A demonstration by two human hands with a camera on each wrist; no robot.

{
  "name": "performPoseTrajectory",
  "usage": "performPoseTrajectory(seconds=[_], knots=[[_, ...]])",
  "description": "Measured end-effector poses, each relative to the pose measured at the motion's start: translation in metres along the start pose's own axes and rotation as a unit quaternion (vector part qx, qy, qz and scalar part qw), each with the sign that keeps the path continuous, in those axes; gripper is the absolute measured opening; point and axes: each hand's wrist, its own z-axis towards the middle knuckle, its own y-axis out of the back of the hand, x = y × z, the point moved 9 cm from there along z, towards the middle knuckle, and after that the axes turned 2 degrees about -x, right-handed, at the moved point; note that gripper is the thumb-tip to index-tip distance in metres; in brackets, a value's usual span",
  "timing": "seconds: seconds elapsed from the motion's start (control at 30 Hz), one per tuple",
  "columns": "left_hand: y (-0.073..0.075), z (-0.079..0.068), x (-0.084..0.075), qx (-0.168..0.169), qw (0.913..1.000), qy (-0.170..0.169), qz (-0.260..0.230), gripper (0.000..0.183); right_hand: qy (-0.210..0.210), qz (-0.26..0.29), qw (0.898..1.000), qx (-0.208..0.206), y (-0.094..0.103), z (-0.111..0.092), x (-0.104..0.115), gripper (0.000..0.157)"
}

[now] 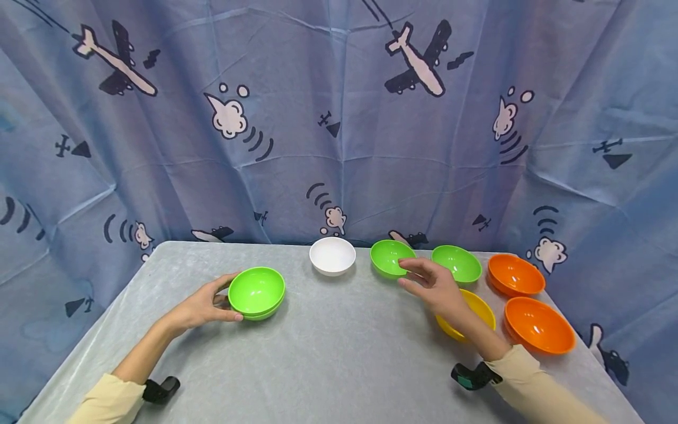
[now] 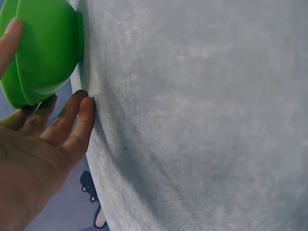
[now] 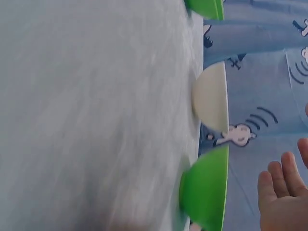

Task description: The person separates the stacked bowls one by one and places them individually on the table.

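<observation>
Two nested green bowls (image 1: 256, 292) stand upright at the left of the table, one rim just above the other. My left hand (image 1: 208, 303) holds this stack from its left side, thumb at the near side and fingers around the far side. In the left wrist view, the stacked bowls (image 2: 48, 48) have their base at the tabletop. My right hand (image 1: 431, 285) holds nothing; its fingers reach leftward, overlapping the right rim of a single green bowl (image 1: 385, 259) in the head view. Beneath the right forearm, a yellow bowl (image 1: 481, 309) is partly hidden.
Left of the single green bowl stands a white bowl (image 1: 332, 257) at the back edge. Another green bowl (image 1: 458, 264) and two orange bowls, one behind (image 1: 515, 275) and one nearer (image 1: 539, 325), sit at the right. A blue curtain (image 1: 296, 118) hangs behind the grey table (image 1: 328, 353).
</observation>
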Motion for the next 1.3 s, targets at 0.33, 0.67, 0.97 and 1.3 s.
performPoseTrajectory(seconds=[0.33,0.67,0.97,1.3], knots=[[0.002,-0.001,0.004,-0.005,0.9999,0.011,-0.004,0.095,-0.012,0.045,0.999,0.025,-0.055,0.025,0.006,0.039],[0.006,0.001,0.002,-0.014,0.9999,0.008,0.005,0.095,0.006,0.134,0.989,0.062,-0.114,0.047,0.015,0.036],[0.009,0.003,0.003,-0.014,0.9999,0.006,-0.007,0.095,-0.010,0.145,0.985,0.091,-0.160,0.061,0.003,0.034],[0.008,0.002,0.005,-0.019,0.9997,0.012,-0.008,0.095,-0.018,0.154,0.981,0.114,-0.199,0.069,-0.006,0.038]])
